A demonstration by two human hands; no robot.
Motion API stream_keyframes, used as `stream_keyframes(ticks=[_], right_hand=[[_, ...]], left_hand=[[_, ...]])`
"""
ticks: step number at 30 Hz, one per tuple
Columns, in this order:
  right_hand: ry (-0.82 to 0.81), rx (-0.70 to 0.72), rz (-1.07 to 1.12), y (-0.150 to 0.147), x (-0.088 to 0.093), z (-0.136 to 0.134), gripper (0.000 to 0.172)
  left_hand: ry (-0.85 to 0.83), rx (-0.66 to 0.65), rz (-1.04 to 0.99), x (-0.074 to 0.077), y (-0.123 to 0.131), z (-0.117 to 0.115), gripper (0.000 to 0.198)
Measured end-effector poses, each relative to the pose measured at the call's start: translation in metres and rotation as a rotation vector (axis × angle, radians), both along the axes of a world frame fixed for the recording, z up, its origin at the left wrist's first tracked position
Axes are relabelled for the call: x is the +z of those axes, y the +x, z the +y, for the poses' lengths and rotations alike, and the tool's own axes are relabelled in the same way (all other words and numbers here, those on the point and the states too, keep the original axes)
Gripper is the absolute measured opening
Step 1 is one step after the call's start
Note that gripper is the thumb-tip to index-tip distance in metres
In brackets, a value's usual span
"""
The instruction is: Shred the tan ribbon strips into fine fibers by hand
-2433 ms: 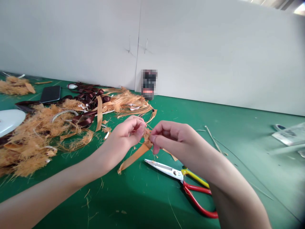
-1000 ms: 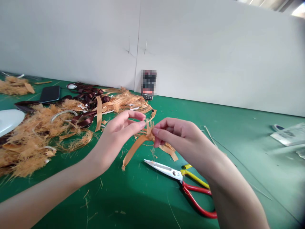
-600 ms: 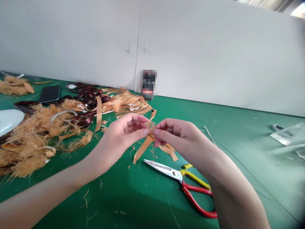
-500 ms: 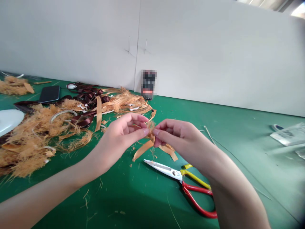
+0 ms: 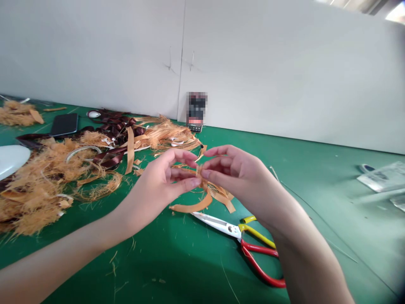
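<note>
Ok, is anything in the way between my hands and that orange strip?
Nothing visible stands in the way. Your left hand and right hand are both right at the orange strip. The red-and-yellow-handled scissors lie below it, apart from your hands.

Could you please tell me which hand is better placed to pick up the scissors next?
Probably the right hand: it is nearer the red-and-yellow-handled scissors, which lie just below it, beside that forearm. The left hand is farther away. Both hands pinch the orange strip, so either would have to let go.
</note>
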State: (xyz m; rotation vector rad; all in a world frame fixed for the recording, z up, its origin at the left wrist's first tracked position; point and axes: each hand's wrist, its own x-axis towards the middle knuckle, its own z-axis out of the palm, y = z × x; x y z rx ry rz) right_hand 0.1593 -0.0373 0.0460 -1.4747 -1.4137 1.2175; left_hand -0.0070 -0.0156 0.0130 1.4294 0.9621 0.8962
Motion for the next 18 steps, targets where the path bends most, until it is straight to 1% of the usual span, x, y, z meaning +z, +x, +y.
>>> stream_keyframes(ticks=[5, 12, 18], right_hand=[[0.020, -0.018, 0.016, 0.0006, 0.0005, 0.0005, 0.027], [0.049, -0.061, 0.061, 0.0003, 0.0024, 0.0017, 0.027], [0.026, -0.048, 0.067, 0.0014, 0.0043, 0.0004, 0.035]], left_hand=[[-0.019, -0.036, 0.009, 0.0006, 0.0004, -0.0017, 0.038], [-0.028, -0.025, -0.039, -0.0023, 0.0024, -0.0017, 0.033], [-0.033, 0.013, 0.001, -0.0016, 0.0029, -0.0019, 0.037]])
